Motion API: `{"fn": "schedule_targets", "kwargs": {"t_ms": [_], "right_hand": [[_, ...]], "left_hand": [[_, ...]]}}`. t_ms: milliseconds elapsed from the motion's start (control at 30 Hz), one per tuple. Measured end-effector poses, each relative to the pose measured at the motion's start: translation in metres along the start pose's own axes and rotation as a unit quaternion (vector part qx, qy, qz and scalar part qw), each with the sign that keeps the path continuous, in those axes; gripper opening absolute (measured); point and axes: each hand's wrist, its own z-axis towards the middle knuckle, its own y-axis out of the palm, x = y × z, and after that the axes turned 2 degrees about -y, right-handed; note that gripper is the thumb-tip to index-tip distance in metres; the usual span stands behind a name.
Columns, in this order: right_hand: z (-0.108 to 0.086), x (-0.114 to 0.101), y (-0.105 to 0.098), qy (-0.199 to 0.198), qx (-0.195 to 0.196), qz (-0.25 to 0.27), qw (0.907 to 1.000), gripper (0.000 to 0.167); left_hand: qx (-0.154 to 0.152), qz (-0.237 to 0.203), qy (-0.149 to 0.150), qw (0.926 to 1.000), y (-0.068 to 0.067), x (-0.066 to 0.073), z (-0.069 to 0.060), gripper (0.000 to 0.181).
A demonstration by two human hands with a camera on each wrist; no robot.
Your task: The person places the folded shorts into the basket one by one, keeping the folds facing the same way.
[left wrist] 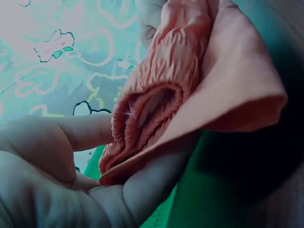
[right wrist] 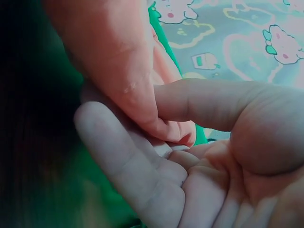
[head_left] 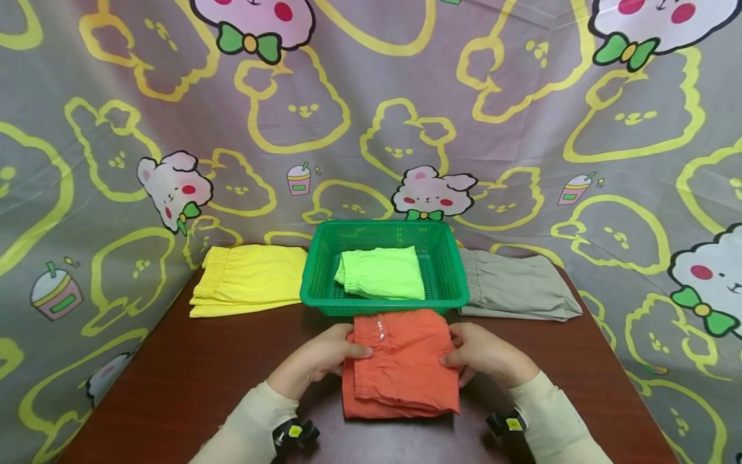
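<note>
Both hands hold a folded orange garment (head_left: 406, 367) in front of the green basket. My left hand (head_left: 324, 353) pinches its left edge, thumb on top and fingers beneath. On the opposite edge, my right hand (head_left: 484, 353) grips it the same way. The left wrist view shows the gathered waistband (left wrist: 175, 66) between the thumb and fingers of the left hand (left wrist: 95, 166). In the right wrist view, the right hand (right wrist: 190, 142) has its thumb against the orange cloth (right wrist: 114, 57), fingers behind and under it. A folded lime-green garment (head_left: 385, 274) lies inside the basket (head_left: 310, 283).
A folded yellow garment (head_left: 249, 280) lies left of the basket, and a folded grey-beige one (head_left: 516, 283) lies to its right. All stand on a dark brown table (head_left: 191, 386). A patterned cloth (head_left: 359, 77) hangs behind and at the sides.
</note>
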Motion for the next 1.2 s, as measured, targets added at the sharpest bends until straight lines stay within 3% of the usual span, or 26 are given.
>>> {"fn": "schedule_targets", "kwargs": {"t_ms": [500,1200], "right_hand": [[-0.013,-0.013,-0.002,-0.036,-0.023,0.014,0.999,0.045],[-0.025,-0.026,-0.006,-0.067,-0.031,0.036,0.9966,0.049]], "left_hand": [[-0.025,0.017,0.013,0.9995,-0.008,0.02,-0.017,0.053],[-0.052,0.0,0.037,0.998,-0.011,0.036,-0.035,0.057]]}}
